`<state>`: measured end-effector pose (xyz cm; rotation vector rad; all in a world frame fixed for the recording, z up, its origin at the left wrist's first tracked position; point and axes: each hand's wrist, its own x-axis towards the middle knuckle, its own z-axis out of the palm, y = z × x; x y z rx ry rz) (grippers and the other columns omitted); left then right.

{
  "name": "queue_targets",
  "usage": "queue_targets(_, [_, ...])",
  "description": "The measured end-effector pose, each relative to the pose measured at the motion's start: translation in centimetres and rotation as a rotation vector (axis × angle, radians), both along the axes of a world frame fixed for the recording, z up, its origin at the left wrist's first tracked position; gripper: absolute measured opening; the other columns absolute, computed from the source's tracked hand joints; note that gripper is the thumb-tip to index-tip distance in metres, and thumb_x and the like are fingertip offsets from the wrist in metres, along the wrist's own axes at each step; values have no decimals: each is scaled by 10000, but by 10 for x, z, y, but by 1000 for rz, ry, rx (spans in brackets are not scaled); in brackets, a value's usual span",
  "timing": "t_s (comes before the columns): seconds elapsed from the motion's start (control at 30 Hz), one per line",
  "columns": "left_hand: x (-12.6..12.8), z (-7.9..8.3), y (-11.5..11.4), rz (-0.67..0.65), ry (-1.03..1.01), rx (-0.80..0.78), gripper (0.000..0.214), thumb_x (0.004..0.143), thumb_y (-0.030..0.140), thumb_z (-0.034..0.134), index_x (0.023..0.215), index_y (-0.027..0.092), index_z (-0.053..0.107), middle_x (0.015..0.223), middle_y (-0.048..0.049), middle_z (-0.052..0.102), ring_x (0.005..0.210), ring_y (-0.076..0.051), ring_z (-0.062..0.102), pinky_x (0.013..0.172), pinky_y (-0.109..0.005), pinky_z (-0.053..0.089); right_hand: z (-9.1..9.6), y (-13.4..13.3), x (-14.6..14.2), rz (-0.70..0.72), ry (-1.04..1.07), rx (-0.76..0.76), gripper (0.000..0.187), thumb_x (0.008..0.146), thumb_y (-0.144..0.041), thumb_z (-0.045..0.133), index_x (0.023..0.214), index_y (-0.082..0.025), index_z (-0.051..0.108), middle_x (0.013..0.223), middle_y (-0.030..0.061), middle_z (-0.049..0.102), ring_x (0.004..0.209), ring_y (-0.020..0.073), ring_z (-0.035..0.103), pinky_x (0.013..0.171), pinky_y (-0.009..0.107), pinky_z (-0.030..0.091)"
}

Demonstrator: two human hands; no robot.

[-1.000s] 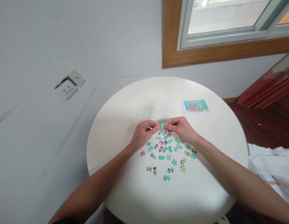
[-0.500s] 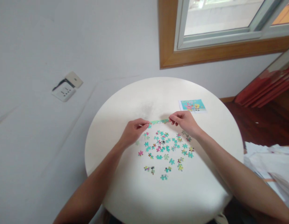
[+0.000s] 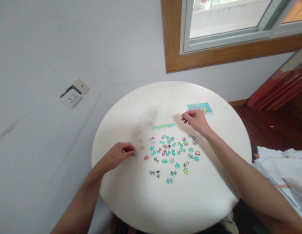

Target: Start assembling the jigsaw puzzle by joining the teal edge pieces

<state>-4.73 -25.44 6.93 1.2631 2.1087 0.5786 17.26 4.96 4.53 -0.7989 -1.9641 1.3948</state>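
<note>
A teal jigsaw puzzle piece is at the fingertips of my left hand, which is pinched down low over the table's left part. My right hand hovers just in front of the picture card, its fingers curled together; whether anything is between them is hidden. Between my hands lies a joined strip of puzzle pieces, green and teal, with neither hand touching it. Nearer to me, several loose puzzle pieces in teal, pink and yellow are scattered about.
The round white table stands against the wall. Partly behind my right hand lies a picture card with cartoon figures. Papers are piled to the right of the table. A wall socket is at left, a red curtain at right.
My left hand has left the strip and moved left and nearer to me, with a teal puzzle piece at its fingertips. My right hand has come off the strip's right end, slightly rightward and away.
</note>
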Motion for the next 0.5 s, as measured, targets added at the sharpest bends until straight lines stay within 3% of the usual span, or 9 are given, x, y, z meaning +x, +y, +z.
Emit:
queue_targets(0.2, [10, -10, -14, 41, -2, -6, 233, 777, 400, 618, 746, 202, 737, 734, -37, 725, 721, -225, 633, 676, -297, 458, 2, -2, 0, -10, -15, 7, 240, 792, -336, 601, 697, -134, 690, 683, 96, 713, 540, 142, 579, 535, 287, 442])
queue_targets(0.5, [18, -24, -12, 115, 219, 114, 192, 802, 375, 631, 803, 211, 731, 737, -33, 714, 675, -195, 607, 669, -292, 454, -3, 1, -1, -5, -17, 4, 236, 787, -330, 594, 683, -135, 676, 679, 100, 708, 537, 136, 574, 532, 285, 445])
